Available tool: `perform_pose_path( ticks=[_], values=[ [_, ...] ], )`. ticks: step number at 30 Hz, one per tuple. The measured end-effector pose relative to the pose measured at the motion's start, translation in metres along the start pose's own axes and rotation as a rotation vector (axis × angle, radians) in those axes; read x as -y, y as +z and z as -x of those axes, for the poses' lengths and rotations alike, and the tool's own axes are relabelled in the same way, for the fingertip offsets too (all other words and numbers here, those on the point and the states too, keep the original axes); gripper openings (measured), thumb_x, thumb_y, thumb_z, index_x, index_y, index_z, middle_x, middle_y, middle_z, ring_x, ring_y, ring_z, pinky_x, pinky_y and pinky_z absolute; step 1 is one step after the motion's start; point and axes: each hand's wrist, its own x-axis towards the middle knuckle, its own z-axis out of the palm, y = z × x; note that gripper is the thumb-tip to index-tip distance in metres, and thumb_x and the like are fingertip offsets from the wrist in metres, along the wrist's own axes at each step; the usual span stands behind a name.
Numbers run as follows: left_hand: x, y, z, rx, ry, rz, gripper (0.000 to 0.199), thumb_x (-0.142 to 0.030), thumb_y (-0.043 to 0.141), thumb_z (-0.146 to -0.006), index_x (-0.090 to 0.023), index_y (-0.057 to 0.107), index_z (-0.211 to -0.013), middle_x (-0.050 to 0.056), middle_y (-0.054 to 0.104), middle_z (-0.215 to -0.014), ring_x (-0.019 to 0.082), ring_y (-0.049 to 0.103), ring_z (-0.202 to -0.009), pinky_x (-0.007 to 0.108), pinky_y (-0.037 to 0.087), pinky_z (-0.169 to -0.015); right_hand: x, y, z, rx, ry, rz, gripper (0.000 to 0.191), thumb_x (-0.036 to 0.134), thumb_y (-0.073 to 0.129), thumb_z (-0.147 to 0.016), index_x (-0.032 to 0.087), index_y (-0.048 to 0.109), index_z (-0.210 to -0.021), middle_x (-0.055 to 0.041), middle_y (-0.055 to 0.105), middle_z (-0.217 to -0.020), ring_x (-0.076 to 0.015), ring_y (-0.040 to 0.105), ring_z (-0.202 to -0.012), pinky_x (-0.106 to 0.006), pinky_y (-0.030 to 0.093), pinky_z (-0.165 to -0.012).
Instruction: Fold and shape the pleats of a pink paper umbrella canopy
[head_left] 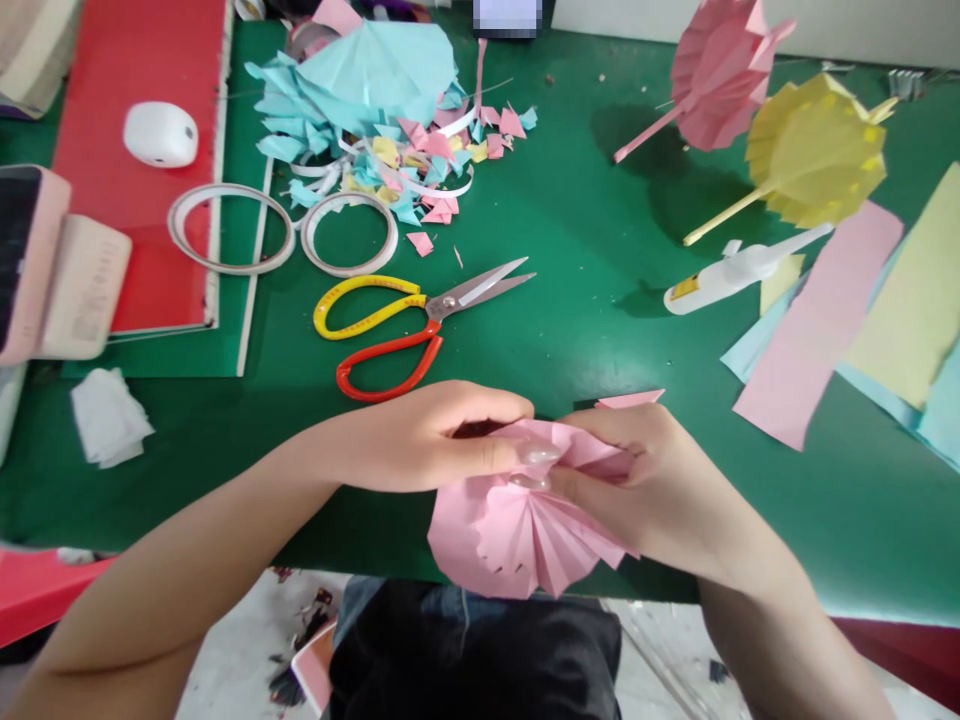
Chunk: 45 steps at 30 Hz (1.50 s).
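Both hands pinch a pleated pink paper (536,545), which fans out in folds below the fingers near the table's front edge. My left hand (442,440) grips it from the left, thumb on top. From the other side my right hand (637,475) holds it, its thumb tip close to the left thumb. The fingers beneath the paper are hidden. Just beyond my right hand lies a folded pink paper piece (631,399). Scissors (427,320) with one yellow and one red handle rest with blades apart, beyond my left hand.
Two tape rolls (350,268) lie left of a heap of paper scraps (420,165). A pink paper umbrella (724,75) and a yellow one (817,155) stand back right, near a glue bottle (712,280) and paper strips (825,325). A white mouse (160,134) sits on a red folder (142,270).
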Motion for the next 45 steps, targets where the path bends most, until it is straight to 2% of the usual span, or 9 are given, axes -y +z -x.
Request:
perform_pose_path(
  ticks=[8, 14, 23, 26, 30, 33, 35, 41, 45],
  values=[
    [-0.001, 0.000, 0.000, 0.029, -0.010, -0.026, 0.030, -0.041, 0.043, -0.090, -0.017, 0.050, -0.074, -0.004, 0.040, -0.065, 0.009, 0.039, -0.058, 0.023, 0.027, -0.048, 0.002, -0.001, 0.000, -0.038, 0.023, 0.006, 0.020, 0.027, 0.060, -0.079, 0.015, 0.059, -0.063, 0.0037, 0.038, -0.053, -0.0073, 0.031, -0.048, -0.020, 0.023, -0.040],
    [-0.001, 0.004, -0.002, -0.044, 0.028, -0.058, 0.031, -0.037, 0.045, -0.089, -0.018, 0.039, -0.066, -0.006, 0.029, -0.059, 0.007, 0.029, -0.052, 0.021, 0.022, -0.043, 0.004, -0.001, -0.002, -0.066, 0.040, -0.031, 0.038, 0.024, 0.062, -0.077, 0.017, 0.037, -0.048, 0.0054, 0.023, -0.051, -0.0063, 0.022, -0.048, -0.020, 0.018, -0.039],
    [-0.003, 0.011, -0.002, -0.089, 0.063, -0.064, 0.033, -0.035, 0.045, -0.089, -0.018, 0.033, -0.064, -0.006, 0.026, -0.058, 0.006, 0.027, -0.049, 0.019, 0.020, -0.041, 0.010, -0.011, -0.003, 0.025, 0.040, -0.126, 0.040, 0.021, 0.061, -0.077, 0.018, 0.032, -0.049, 0.0045, 0.024, -0.052, -0.0067, 0.023, -0.049, -0.021, 0.018, -0.039],
    [-0.004, 0.009, -0.003, -0.095, 0.063, -0.056, 0.034, -0.033, 0.048, -0.088, -0.018, 0.031, -0.062, -0.006, 0.025, -0.058, 0.007, 0.026, -0.050, 0.019, 0.020, -0.041, 0.008, -0.009, -0.004, 0.007, 0.043, -0.136, 0.043, 0.024, 0.062, -0.076, 0.018, 0.030, -0.048, 0.0047, 0.023, -0.052, -0.0065, 0.021, -0.049, -0.021, 0.017, -0.038],
    [-0.003, 0.003, -0.003, -0.105, 0.038, -0.056, 0.035, -0.033, 0.049, -0.088, -0.018, 0.031, -0.062, -0.006, 0.026, -0.058, 0.007, 0.027, -0.050, 0.019, 0.020, -0.041, 0.007, -0.006, -0.006, -0.005, 0.079, -0.143, 0.033, 0.025, 0.065, -0.076, 0.017, 0.046, -0.049, 0.0052, 0.032, -0.047, -0.0061, 0.028, -0.045, -0.021, 0.019, -0.037],
    [-0.001, -0.001, -0.003, -0.138, 0.022, -0.045, 0.036, -0.036, 0.045, -0.090, -0.018, 0.029, -0.062, -0.005, 0.024, -0.059, 0.007, 0.025, -0.051, 0.019, 0.020, -0.042, 0.005, -0.006, -0.008, 0.020, 0.086, -0.166, 0.011, 0.025, 0.066, -0.076, 0.016, 0.066, -0.069, 0.0021, 0.056, -0.056, -0.0089, 0.045, -0.049, -0.021, 0.032, -0.042],
    [0.000, -0.003, -0.002, -0.168, 0.023, -0.056, 0.037, -0.037, 0.042, -0.092, -0.019, 0.027, -0.063, -0.005, 0.022, -0.059, 0.007, 0.024, -0.051, 0.020, 0.021, -0.043, 0.003, -0.007, -0.010, 0.032, 0.086, -0.183, 0.011, 0.025, 0.066, -0.076, 0.017, 0.070, -0.082, 0.0002, 0.066, -0.067, -0.0111, 0.053, -0.054, -0.021, 0.039, -0.047],
    [0.003, -0.012, 0.004, -0.220, 0.072, -0.183, 0.035, -0.031, 0.042, -0.091, -0.019, 0.026, -0.063, -0.005, 0.021, -0.060, 0.008, 0.024, -0.051, 0.021, 0.019, -0.044, -0.005, -0.006, -0.011, 0.006, 0.103, -0.310, 0.014, 0.029, 0.064, -0.079, 0.019, 0.073, -0.083, -0.0014, 0.071, -0.076, -0.0148, 0.061, -0.063, -0.023, 0.044, -0.053],
    [0.001, -0.015, 0.007, -0.186, 0.088, -0.256, 0.032, -0.032, 0.043, -0.091, -0.018, 0.035, -0.064, -0.005, 0.028, -0.059, 0.007, 0.028, -0.050, 0.021, 0.020, -0.044, -0.001, -0.006, -0.010, 0.028, 0.107, -0.269, 0.019, 0.033, 0.063, -0.080, 0.017, 0.071, -0.074, -0.0013, 0.067, -0.066, -0.0141, 0.058, -0.058, -0.023, 0.041, -0.048]
  ],
)
